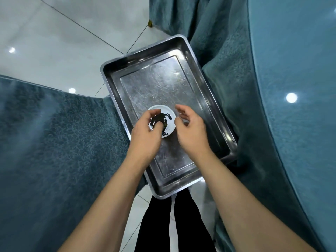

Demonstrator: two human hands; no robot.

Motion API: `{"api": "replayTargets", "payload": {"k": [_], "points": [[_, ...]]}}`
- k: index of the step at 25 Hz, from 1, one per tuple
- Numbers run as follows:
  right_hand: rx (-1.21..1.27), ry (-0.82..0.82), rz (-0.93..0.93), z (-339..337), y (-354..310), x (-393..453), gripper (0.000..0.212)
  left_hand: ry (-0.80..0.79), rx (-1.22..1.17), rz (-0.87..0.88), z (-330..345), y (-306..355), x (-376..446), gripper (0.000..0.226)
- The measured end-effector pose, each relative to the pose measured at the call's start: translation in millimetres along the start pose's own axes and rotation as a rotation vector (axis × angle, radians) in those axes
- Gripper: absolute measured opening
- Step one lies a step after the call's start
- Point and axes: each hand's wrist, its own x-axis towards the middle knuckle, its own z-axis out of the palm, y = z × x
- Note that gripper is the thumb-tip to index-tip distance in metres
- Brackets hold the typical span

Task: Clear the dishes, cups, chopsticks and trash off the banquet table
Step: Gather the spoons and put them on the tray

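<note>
One dish (162,120) with dark leftovers was in the tray (192,57), pinched at its rim by the left hand (145,135), right hand (190,128) fingers loosely spread beside; most clearing probably remained.

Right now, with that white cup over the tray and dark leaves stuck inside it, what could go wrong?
1. The left hand grips the white cup with fingers reaching inside among the wet-looking dark residue; the grip could slip, or bits may scatter.
2. The metal tray seems to sit between teal-covered surfaces, with one end over the tiled floor; pressing down there might tip it.
3. The right hand hovers open beside the cup and could knock it.
</note>
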Motion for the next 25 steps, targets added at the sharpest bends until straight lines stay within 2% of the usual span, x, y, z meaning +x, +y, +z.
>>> {"api": "replayTargets", "payload": {"k": [14,25], "points": [[0.066,0.107,-0.116,-81,-109,-88,0.039,-0.107,0.028,0.175,-36,107,-92,0.038],[0.130,0.315,-0.159,-138,-132,-142,0.035,-0.263,0.090,0.373,-24,168,-146,0.041]]}}
